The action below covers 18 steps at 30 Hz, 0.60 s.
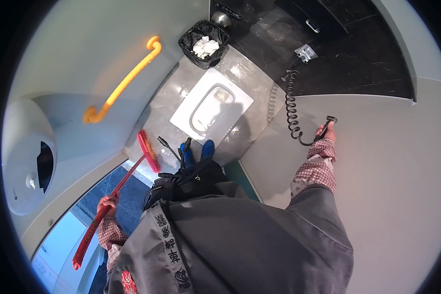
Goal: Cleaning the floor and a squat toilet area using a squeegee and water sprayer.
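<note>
My left hand (108, 204) is closed round the red handle of a broom (147, 151), whose pink head with orange bristles rests on the grey floor left of my feet. Out to the right, my right hand (328, 132) grips a black bidet spray handset (330, 121) near the pale partition. A coiled black hose (291, 103) runs from the handset up to a fitting on the dark wall. Between the walls, a white squat toilet (239, 93) is set in the wet floor in front of my blue shoes (207, 149). No water stream is visible from the handset.
A bin (192, 36) lined with a black bag holds crumpled white paper in the far corner. Along the left wall run a yellow grab bar (129, 78) and a white dispenser (22, 158). An empty metal holder (306, 54) is fixed to the dark wall. Black cables (172, 149) hang at my waist.
</note>
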Available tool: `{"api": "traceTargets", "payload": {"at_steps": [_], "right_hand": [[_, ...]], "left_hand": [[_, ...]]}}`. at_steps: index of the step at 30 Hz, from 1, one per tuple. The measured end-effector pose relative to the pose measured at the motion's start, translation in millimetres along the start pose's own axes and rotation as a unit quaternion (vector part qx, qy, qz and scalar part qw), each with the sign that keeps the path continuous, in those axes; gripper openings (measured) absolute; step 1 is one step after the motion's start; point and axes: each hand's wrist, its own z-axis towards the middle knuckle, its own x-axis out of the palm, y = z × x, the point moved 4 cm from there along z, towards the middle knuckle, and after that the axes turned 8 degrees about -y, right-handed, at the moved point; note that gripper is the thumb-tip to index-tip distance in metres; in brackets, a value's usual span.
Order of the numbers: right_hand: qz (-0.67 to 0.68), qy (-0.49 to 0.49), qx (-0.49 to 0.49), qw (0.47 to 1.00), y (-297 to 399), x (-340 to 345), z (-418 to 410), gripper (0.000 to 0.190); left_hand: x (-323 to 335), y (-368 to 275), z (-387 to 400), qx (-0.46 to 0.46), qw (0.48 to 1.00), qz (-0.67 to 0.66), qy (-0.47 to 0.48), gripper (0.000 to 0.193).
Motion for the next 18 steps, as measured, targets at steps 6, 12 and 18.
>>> {"api": "traceTargets", "payload": {"at_steps": [6, 12, 18], "right_hand": [[0.0, 0.074, -0.002, 0.997, -5.1, 69.8, 1.3, 0.027], [-0.066, 0.153, 0.031, 0.986, -8.9, 116.3, -6.7, 0.027], [-0.135, 0.236, 0.048, 0.961, -13.6, 121.8, -19.5, 0.026]], "left_hand": [[-0.2, 5.9, 2.8, 0.007, 0.999, 0.004, -0.035, 0.051], [-4.1, 6.5, 9.1, 0.019, 0.999, 0.031, -0.026, 0.052], [-7.1, 0.0, 15.2, 0.032, 0.999, 0.042, -0.009, 0.049]]}}
